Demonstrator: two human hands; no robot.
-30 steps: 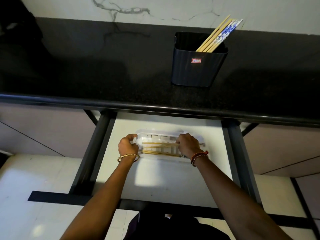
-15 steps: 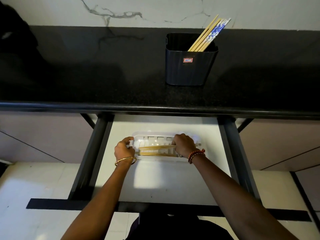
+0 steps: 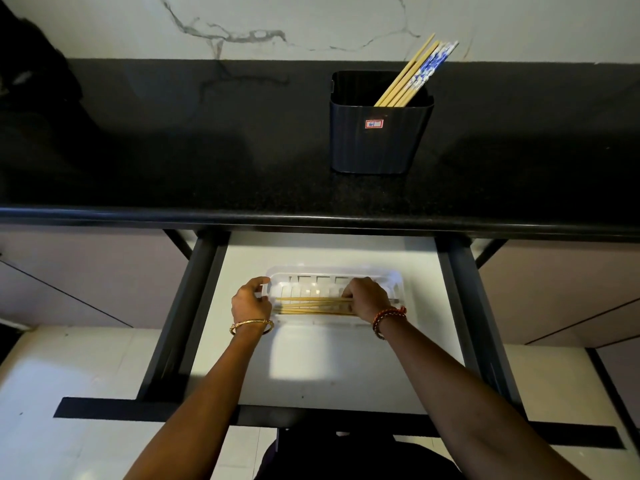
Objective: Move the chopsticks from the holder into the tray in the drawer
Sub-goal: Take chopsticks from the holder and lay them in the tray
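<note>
Our right hand (image 3: 367,296) curls around chopsticks (image 3: 311,305) lying in the tray (image 3: 394,277); our left hand (image 3: 251,301) grips its end. More wait in the holder (image 3: 379,140). If we let go crooked, they could roll out into the drawer (image 3: 346,358).

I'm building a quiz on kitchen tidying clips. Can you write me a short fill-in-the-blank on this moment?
1. The left hand grips the end of the clear ____ in the drawer.
2. The right hand lies over wooden chopsticks that lie ____ the tray.
3. The dark holder stands on the black ____.

Missing words: tray; in; countertop
</note>
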